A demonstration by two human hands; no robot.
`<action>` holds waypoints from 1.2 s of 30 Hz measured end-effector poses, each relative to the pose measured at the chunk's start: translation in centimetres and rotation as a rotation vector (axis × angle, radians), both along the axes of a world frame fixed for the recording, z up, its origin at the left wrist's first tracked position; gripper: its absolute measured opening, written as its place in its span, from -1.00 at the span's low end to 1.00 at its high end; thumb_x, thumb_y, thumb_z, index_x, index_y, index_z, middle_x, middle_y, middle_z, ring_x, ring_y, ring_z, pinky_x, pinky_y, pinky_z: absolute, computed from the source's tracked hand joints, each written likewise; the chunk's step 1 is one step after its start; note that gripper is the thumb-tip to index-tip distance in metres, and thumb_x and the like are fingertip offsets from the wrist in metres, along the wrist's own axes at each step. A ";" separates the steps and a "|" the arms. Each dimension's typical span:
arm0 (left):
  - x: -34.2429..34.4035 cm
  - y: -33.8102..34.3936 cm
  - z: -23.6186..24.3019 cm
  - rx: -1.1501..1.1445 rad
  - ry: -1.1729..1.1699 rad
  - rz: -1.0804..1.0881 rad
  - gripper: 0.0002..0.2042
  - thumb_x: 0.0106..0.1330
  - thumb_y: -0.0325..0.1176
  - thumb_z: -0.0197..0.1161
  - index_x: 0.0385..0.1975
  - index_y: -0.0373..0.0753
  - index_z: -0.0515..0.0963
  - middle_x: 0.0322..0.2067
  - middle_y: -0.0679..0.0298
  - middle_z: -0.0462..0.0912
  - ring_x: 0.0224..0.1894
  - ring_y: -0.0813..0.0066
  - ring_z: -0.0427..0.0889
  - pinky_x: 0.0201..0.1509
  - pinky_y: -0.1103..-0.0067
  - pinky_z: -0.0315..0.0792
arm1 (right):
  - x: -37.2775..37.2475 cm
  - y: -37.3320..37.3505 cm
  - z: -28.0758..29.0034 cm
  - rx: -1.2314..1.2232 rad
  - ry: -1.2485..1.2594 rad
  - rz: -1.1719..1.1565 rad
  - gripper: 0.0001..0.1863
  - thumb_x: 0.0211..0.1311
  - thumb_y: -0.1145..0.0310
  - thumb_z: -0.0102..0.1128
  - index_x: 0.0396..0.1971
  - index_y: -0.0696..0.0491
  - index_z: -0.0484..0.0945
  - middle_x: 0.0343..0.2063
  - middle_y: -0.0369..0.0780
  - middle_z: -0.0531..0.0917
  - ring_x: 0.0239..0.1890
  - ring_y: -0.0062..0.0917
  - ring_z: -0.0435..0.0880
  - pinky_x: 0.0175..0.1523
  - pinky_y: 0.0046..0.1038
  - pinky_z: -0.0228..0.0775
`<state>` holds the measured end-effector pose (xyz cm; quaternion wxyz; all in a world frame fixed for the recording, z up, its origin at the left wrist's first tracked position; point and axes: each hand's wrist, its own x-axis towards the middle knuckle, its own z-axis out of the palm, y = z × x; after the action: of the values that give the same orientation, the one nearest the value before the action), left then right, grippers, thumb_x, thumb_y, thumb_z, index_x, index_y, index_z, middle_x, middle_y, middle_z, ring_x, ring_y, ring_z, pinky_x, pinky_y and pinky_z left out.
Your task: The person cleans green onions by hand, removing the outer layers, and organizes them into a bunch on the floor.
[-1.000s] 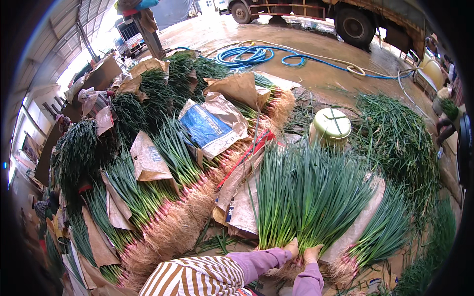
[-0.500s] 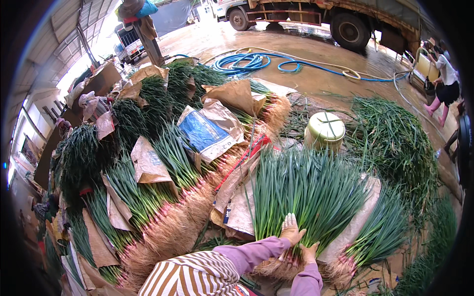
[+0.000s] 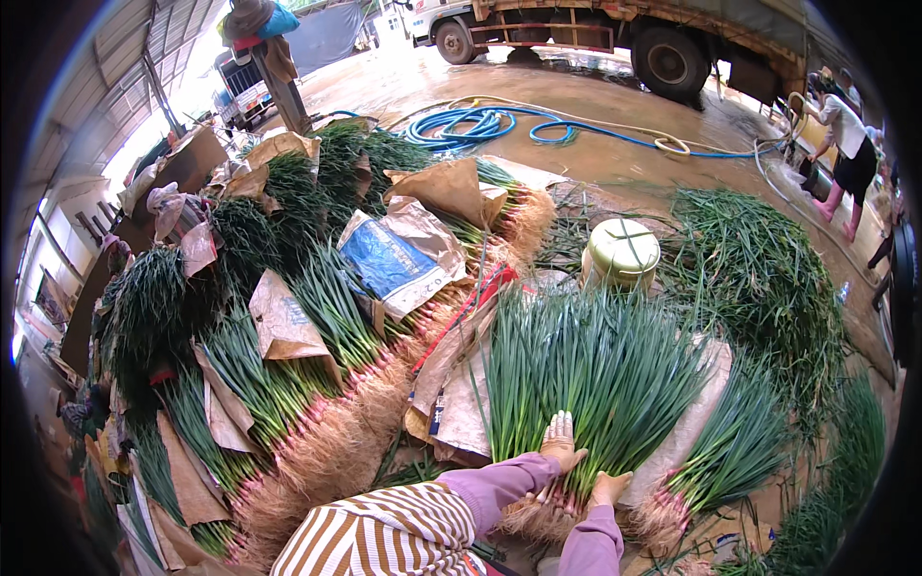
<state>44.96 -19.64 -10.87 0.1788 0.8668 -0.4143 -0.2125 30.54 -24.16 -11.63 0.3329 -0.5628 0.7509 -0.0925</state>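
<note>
A wide bunch of spring onions (image 3: pixel 595 370) with long green leaves lies fanned out before me, its pinkish stems and roots toward me. My left hand (image 3: pixel 560 444) rests on the lower leaves with fingers stretched out. Beside the stem ends at the bunch's right edge is my right hand (image 3: pixel 607 489), thumb and fingers apart, though part of it is hidden. Brown paper (image 3: pixel 699 396) lies along the right side of the bunch, separating it from another bunch of spring onions (image 3: pixel 725 456).
Rows of paper-wrapped spring onions (image 3: pixel 312 394) fill the left. A pale green lidded container (image 3: pixel 622 253) stands behind the bunch, with a heap of loose leaves (image 3: pixel 749 278) to its right. Farther off are a blue hose (image 3: pixel 461 128), a truck (image 3: pixel 615 34) and another person (image 3: pixel 850 144).
My right hand has shifted slightly at the bunch's edge, and its fingers look more spread. My left hand stays on the leaves. The view has moved a little; the far person has bent forward.
</note>
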 end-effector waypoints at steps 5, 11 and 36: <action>-1.2 3.7 1.6 -0.271 -0.024 0.000 -0.14 0.15 -0.05 0.16 0.32 -0.32 -0.17 0.34 0.00 -0.14 0.39 0.09 -0.21 0.41 0.30 -0.27 | 0.3 -1.6 6.0 -0.035 -0.175 -0.066 -0.19 -0.05 0.39 0.09 0.27 0.22 0.01 0.25 0.05 0.14 0.31 -0.14 0.08 0.35 -0.29 -0.06; -3.5 7.0 2.1 0.049 -0.041 -0.478 -0.24 0.21 -0.11 0.09 0.35 -0.12 -0.15 0.37 0.12 -0.20 0.42 0.18 -0.25 0.38 0.17 -0.29 | 0.3 -3.6 4.4 -0.151 -0.347 -0.063 -0.21 0.01 0.40 0.09 0.29 0.17 -0.01 0.27 0.05 0.11 0.36 -0.19 -0.02 0.39 -0.32 -0.17; -5.2 11.5 1.3 -0.055 -0.057 -0.642 -0.26 0.07 -0.24 0.12 0.31 -0.13 0.01 0.36 0.15 -0.10 0.41 0.22 -0.17 0.38 0.17 -0.26 | -1.4 -5.3 20.6 -0.581 -0.847 0.004 -0.40 0.18 0.53 0.08 0.22 0.26 0.11 0.10 -0.04 0.35 0.01 -0.42 0.41 0.14 -0.52 0.21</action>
<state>39.79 -8.11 -9.57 0.1145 0.6923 -0.6769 -0.2223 29.17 -29.48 8.97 0.4380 -0.5466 0.4925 -0.5165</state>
